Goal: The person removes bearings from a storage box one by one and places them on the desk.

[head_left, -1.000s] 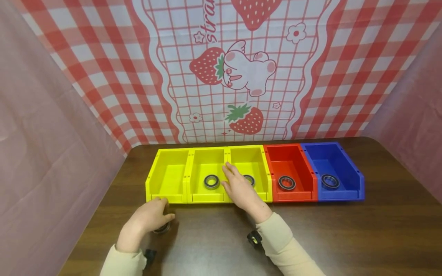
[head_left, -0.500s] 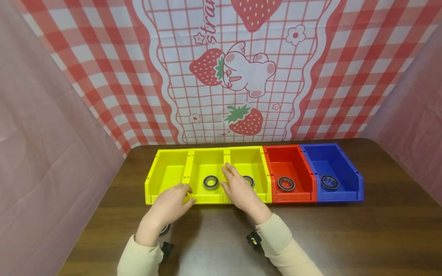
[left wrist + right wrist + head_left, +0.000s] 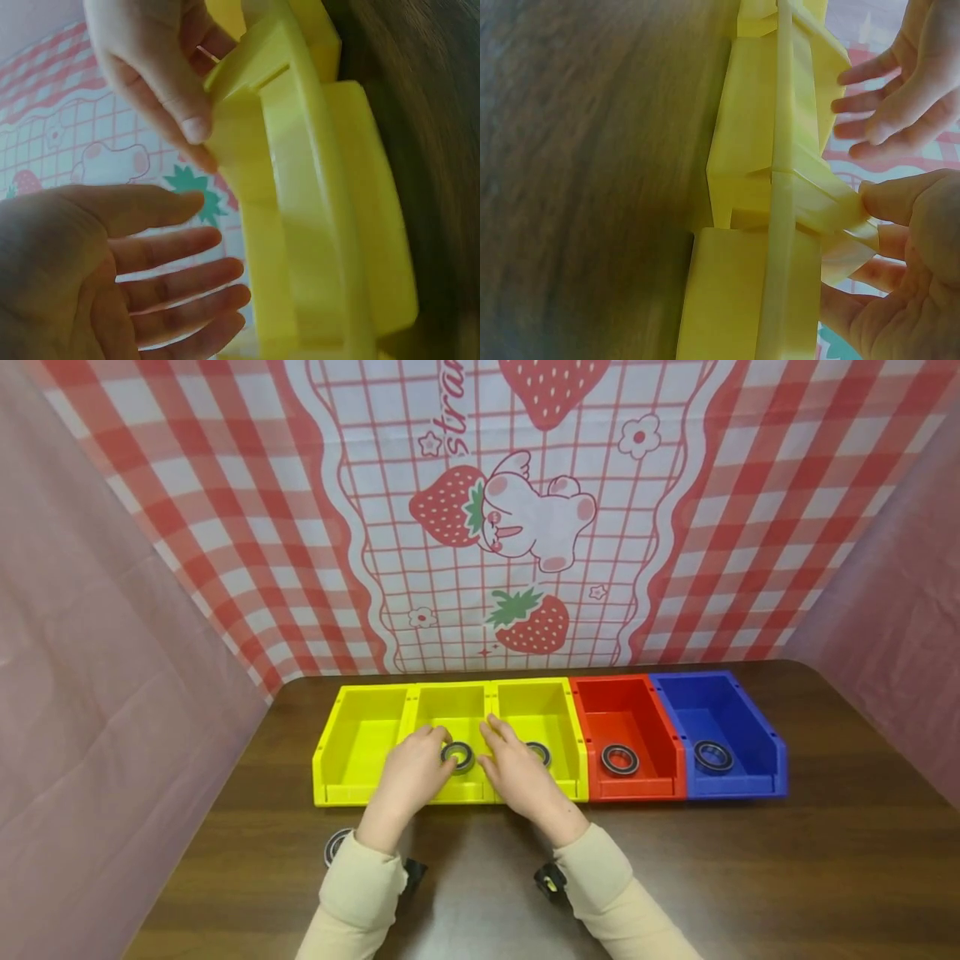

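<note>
My left hand reaches over the middle yellow bin, thumb and fingertips beside the ball bearing lying in it. In the left wrist view the left hand has its fingers spread, with nothing between them. My right hand rests at the divider between the middle and right yellow bins. In the right wrist view the right hand has its thumb against that yellow wall and its fingers partly behind it. A second bearing in the right yellow bin is partly covered by the right hand.
The left yellow bin adjoins the middle one. A red bin with a bearing and a blue bin with a bearing continue the row. Another bearing lies on the wooden table, partly under the left sleeve.
The left hand has moved right and away from me, from the bearing on the table, past the left yellow bin, to the bearing in the middle bin. The right hand stays put.
</note>
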Demonstrator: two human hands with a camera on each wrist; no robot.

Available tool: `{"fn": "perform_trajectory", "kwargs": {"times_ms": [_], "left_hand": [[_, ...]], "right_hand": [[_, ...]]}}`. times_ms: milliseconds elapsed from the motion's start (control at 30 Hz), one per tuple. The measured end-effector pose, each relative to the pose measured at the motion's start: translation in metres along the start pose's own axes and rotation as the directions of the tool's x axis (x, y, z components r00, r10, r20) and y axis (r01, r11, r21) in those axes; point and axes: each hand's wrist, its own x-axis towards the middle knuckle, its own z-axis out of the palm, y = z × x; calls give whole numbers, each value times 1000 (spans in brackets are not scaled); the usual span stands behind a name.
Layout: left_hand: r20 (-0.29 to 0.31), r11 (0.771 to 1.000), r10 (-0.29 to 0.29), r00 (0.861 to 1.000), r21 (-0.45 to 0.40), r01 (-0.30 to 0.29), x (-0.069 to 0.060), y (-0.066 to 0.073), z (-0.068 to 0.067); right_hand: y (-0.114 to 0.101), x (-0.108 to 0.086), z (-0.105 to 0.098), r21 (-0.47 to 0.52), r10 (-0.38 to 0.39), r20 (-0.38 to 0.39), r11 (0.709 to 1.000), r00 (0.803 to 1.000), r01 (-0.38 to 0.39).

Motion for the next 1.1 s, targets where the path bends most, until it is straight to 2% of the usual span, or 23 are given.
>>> {"fn": "perform_trajectory", "kwargs": {"times_ms": [300,533,667,800,933,1100], "left_hand": [[14,998,-51,999,-43,51,16,8,23],[4,999,-41,999,-15,41,21,9,38],[65,999,-47,997,-2,47,24,7,44],[144,998,-57,988,-22,60,28,4,49],[160,997,-62,985,-30,68,29,2,53],[159,999,-48,986,-10,51,29,3,55]], "right_hand": [[1,0,1,-9,-9,-6,1000,1000,9],[2,0,2,-23,-32,-27,999,999,32],[2,0,0,-26,-39,-31,999,999,38],[1,0,-1,-29,-29,-18,999,999,29],[1,0,-1,-18,-4,7,1000,1000,5],[1,1,0,-27,4,15,1000,1000,-4]]}}
